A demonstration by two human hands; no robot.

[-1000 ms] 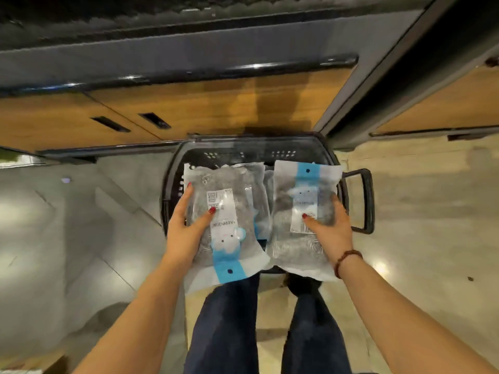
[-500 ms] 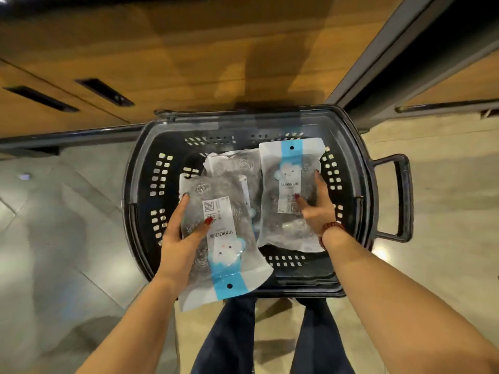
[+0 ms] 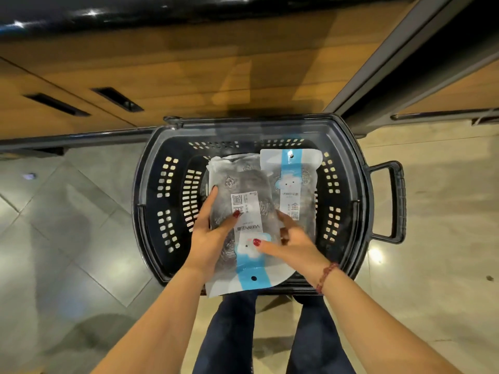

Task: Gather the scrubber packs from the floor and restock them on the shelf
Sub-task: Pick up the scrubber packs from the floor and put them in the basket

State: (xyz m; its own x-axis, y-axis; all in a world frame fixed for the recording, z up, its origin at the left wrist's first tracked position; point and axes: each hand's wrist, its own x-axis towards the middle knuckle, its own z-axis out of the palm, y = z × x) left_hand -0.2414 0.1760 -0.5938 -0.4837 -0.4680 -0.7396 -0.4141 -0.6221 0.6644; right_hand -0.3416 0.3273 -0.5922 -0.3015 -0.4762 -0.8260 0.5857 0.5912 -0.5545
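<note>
Head view:
- Black basket on tiled floor, against wood-fronted unit.
- Left hand: grip closed on near scrubber pack, thumb on front, fingers along left edge.
- Pack over basket, blue-strip end overhanging near rim.
- Right hand: thumb on same pack's front, fingers at right edge; cannot tell if grip closes under it.
- Second scrubber pack lies inside basket, right side, blue strip toward far wall.
- Beaded bracelet on right wrist.
</note>
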